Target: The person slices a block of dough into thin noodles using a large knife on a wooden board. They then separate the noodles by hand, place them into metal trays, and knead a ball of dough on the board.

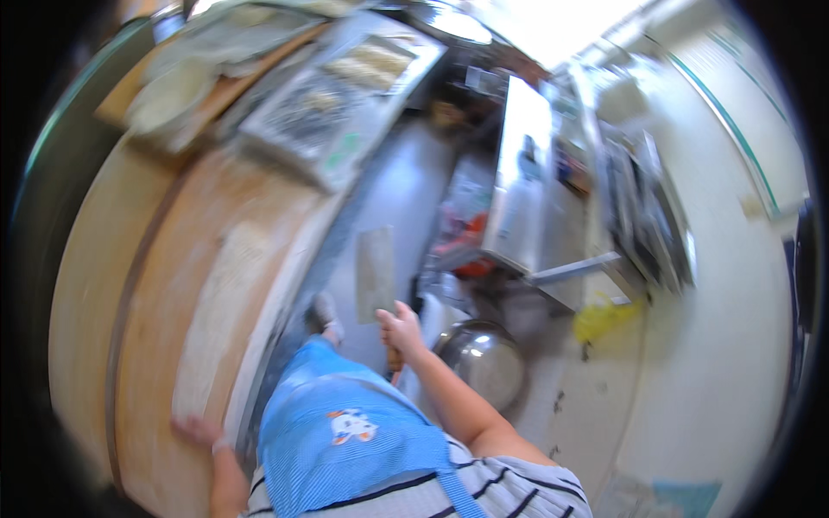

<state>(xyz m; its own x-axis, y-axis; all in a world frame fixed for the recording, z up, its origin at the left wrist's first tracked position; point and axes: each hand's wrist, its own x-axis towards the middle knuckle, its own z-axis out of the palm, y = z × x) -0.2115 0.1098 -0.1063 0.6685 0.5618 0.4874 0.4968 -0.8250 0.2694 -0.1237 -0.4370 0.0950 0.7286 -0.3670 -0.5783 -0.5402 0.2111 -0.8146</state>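
Observation:
My right hand [401, 333] grips the wooden handle of a wide rectangular blade [375, 275], probably a cleaver, held up over the floor to the right of the worktable. On the wooden work surface [149, 388] at the left lies a long flat strip of pale dough [220, 317], dusted with flour. My left hand [197, 430] rests at the strip's near end, its fingers partly blurred; no object shows in it. Farther up the table, a floured tray [311, 123] holds pale pieces that are too blurred to name.
A pale round container [171, 94] stands at the table's far left. To my right are a metal bowl [482, 362] low down, a steel-topped table [518, 188], stacked trays [647, 207] and a yellow bag [602, 317]. A narrow strip of floor runs beside the worktable.

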